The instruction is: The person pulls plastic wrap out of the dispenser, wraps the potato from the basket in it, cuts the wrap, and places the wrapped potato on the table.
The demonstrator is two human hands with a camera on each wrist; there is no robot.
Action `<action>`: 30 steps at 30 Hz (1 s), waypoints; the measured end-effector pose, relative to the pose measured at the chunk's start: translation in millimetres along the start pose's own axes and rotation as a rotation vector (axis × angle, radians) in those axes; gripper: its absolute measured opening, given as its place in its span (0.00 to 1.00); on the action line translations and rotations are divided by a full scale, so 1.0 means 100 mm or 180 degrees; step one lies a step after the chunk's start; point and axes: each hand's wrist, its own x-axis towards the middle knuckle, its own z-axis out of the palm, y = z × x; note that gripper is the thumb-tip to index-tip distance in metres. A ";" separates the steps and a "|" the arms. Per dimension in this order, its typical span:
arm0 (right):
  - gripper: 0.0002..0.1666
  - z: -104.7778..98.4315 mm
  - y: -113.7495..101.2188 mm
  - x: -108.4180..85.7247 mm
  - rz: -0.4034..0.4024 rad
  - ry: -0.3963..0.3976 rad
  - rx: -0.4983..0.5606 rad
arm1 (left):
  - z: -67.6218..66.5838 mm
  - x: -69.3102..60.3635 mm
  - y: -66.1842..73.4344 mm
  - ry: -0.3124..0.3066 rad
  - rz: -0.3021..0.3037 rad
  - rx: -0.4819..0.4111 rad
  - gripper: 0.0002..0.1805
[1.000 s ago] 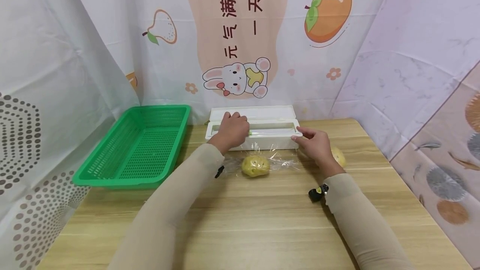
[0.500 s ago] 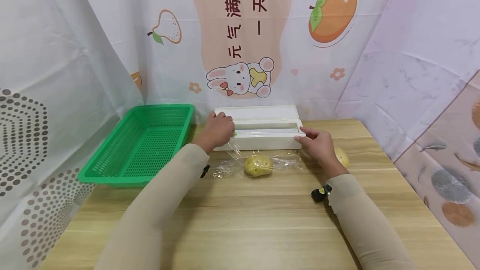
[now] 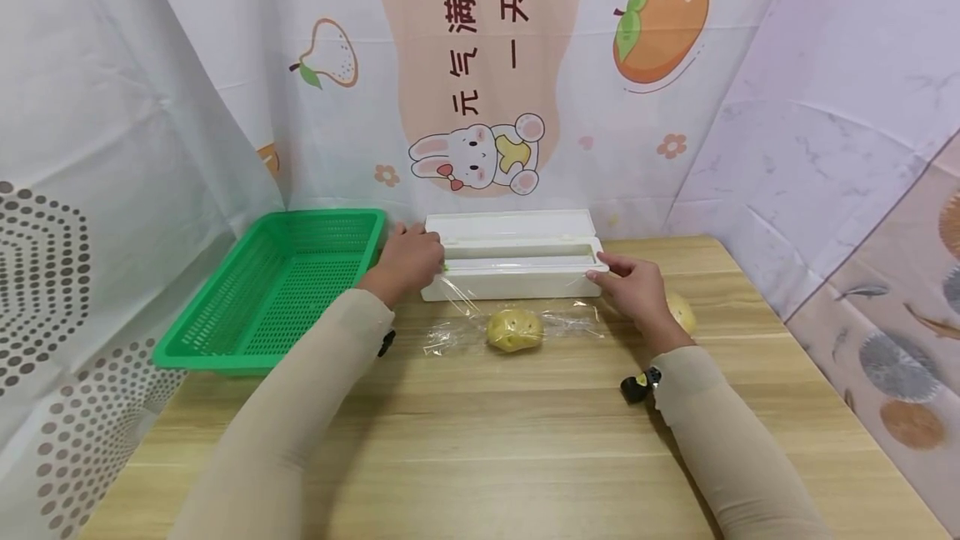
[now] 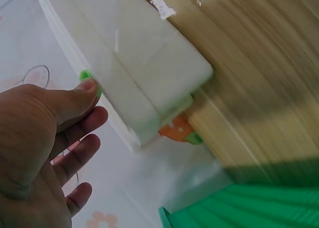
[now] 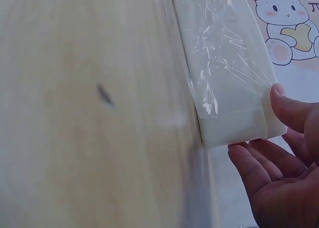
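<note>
A white cling film dispenser (image 3: pixel 517 283) stands at the back of the table with its lid up. My left hand (image 3: pixel 408 263) is at its left end, thumb and forefinger pinching a small green slider (image 4: pixel 84 76) on its edge. At the opposite end my right hand (image 3: pixel 636 294) grips the box, thumb on its upper edge and fingertips against its end face in the right wrist view. Cling film (image 5: pixel 214 53) hangs over the dispenser's front. A potato (image 3: pixel 514 330) lies on the table before the box, covered by film that spreads to both sides.
A green plastic basket (image 3: pixel 168 348) stands to the left, near my left forearm. Another potato (image 3: pixel 681 312) sits behind my right wrist, partly hidden. A printed curtain (image 3: pixel 555 173) hangs right behind the dispenser, over the wooden table (image 3: pixel 495 448).
My left hand has slid leftward along the dispenser with the green slider, from near its middle to its left end. My right hand has kept its grip on the right end.
</note>
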 end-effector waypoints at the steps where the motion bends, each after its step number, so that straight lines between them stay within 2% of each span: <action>1: 0.33 0.00 -0.01 0.00 -0.0006 -0.0003 -0.0017 | 0.01 -0.01 -0.03 -0.0007 -0.0032 0.0012 0.05; 5: 0.33 -0.01 -0.01 0.00 -0.0010 -0.0011 -0.0042 | 0.06 -0.03 -0.11 -0.0019 -0.0105 0.0020 0.06; 11: 0.33 0.00 -0.01 0.00 0.0011 -0.0016 -0.0057 | 0.07 -0.06 -0.17 -0.0003 -0.0015 0.0032 0.05; 14: 0.33 -0.01 -0.01 0.00 0.0055 0.0000 -0.0074 | 0.05 -0.07 -0.18 -0.0093 0.0039 -0.0126 0.06; 18: 0.33 -0.01 0.00 0.01 0.0045 0.0008 -0.0117 | 0.03 -0.08 -0.21 -0.0247 0.0086 -0.0529 0.07; 21: 0.34 -0.01 0.00 0.01 -0.0023 0.0006 -0.0156 | 0.03 -0.10 -0.24 -0.0271 0.0119 -0.0711 0.06; 24: 0.33 -0.01 0.00 0.01 -0.0053 0.0022 -0.0173 | 0.03 -0.12 -0.28 -0.0242 0.0131 -0.0787 0.04; 30: 0.33 -0.01 0.00 0.00 -0.0093 0.0034 -0.0191 | 0.03 -0.13 -0.31 -0.0239 0.0164 -0.0744 0.05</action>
